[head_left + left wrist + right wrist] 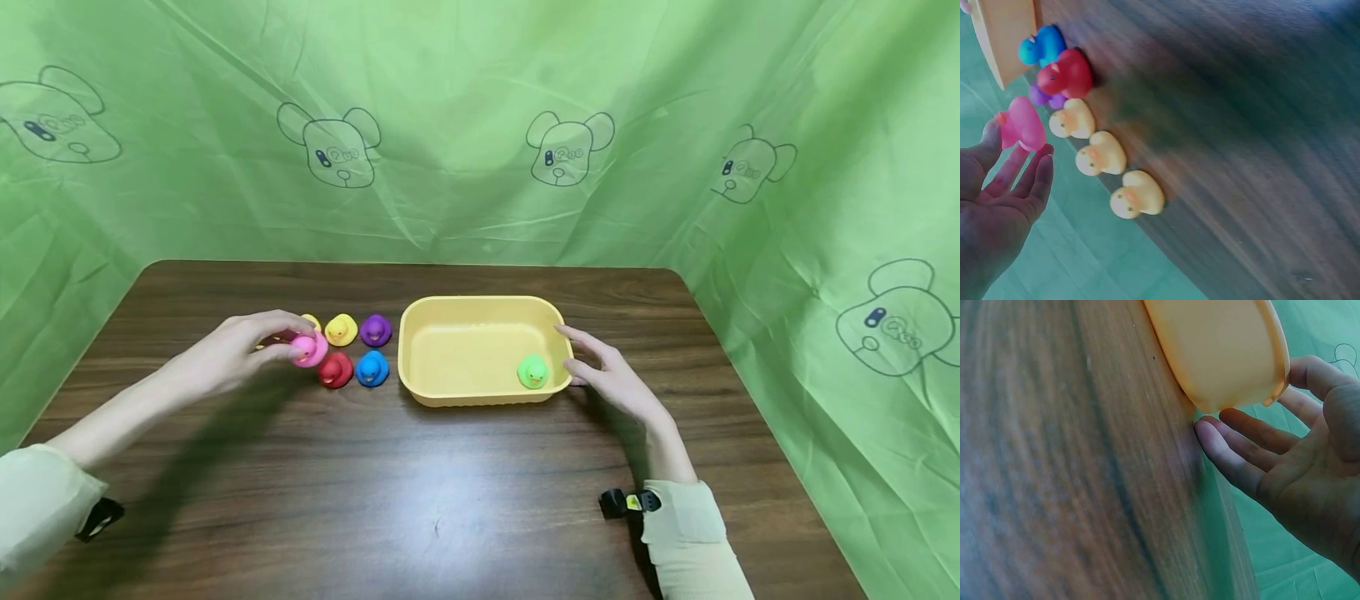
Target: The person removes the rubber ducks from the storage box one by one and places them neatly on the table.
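My left hand (251, 346) pinches a pink rubber duck (309, 348) between thumb and fingertips, held up off the table in the left wrist view. Near it stand a red duck (335, 370), a blue duck (372, 368), a purple duck (376, 331) and three yellow ducks (1101, 154), partly hidden by the hand in the head view. To their right is a yellow plastic basin (472, 398) with a green duck (533, 372) inside. Against the basin's right end rests my right hand (611, 379), its fingers spread and loosely extended.
The dark wooden table (420, 500) bears the ducks and basin. Green cloth (465, 217) with drawn animal heads hangs behind it and at both sides. Dark straps with small devices (630, 502) sit on the sleeves.
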Demonstrator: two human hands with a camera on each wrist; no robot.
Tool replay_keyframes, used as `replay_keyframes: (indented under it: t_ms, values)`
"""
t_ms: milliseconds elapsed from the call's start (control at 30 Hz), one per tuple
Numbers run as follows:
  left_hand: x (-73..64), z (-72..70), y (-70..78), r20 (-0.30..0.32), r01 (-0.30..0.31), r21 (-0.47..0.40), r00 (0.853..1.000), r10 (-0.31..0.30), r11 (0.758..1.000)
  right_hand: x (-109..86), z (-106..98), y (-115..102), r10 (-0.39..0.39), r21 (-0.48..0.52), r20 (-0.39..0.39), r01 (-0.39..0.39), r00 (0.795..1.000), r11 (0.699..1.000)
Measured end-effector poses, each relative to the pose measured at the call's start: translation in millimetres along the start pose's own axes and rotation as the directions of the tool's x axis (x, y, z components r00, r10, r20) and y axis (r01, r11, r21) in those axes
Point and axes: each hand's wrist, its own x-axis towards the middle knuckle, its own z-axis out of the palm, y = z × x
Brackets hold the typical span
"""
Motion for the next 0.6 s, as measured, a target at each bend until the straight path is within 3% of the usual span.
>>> replay_keyframes:
  t_ms: [233,600]
  values:
    - [-13.3,5.1,-16.6,0.01,0.057,0.042,0.998,-0.058,0.997,0.8,1,-1,-0.006,0.014,0.008,0.006,1.0,1.0]
    - [-18.7,17.2,-27.9,0.044,0.07,0.087,0.996,-0.074,0.994,0.4,2,-1,-0.008,0.013,0.009,0.008,1.0,1.0]
